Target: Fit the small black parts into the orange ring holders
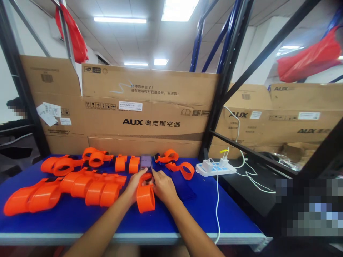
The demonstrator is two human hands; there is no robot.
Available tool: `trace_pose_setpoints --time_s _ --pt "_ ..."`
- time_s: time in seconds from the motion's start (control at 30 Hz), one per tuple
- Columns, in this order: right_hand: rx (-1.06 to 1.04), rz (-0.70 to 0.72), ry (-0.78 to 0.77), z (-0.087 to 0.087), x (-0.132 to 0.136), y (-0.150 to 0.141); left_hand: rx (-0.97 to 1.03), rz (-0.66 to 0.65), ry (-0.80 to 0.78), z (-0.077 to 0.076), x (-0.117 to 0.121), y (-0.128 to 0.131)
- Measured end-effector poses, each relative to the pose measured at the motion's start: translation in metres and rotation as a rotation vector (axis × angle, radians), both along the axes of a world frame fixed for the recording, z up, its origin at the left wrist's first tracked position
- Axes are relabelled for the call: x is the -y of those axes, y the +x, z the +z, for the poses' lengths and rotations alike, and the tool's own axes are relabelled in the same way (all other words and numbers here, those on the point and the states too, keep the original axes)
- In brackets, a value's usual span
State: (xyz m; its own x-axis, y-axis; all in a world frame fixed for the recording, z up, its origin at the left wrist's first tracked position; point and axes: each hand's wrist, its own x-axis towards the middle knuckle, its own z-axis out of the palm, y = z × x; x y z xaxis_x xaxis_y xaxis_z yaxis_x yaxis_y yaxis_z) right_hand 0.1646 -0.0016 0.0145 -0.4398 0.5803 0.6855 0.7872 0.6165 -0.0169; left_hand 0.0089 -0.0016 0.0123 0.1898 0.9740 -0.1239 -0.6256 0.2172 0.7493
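My left hand and my right hand both hold an orange plastic ring piece that rests on the blue table top, near its middle. Both sets of fingertips meet at the far end of the piece, just in front of a phone lying flat with a lit purple screen. A row of joined orange ring pieces lies directly left of my left hand.
More orange rings and cuffs lie along the back of the table. A white power strip with chargers and white cables sits at the right. Cardboard boxes wall off the back; black rack posts stand to the right.
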Motion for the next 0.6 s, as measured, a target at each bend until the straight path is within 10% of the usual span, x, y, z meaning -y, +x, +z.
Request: trace_pose_setpoints --time_s 0.6 --pt "0.037 0.002 -0.031 -0.0079 -0.0012 -0.0026 -0.062 0.005 0.015 0.0047 0.0055 0.0024"
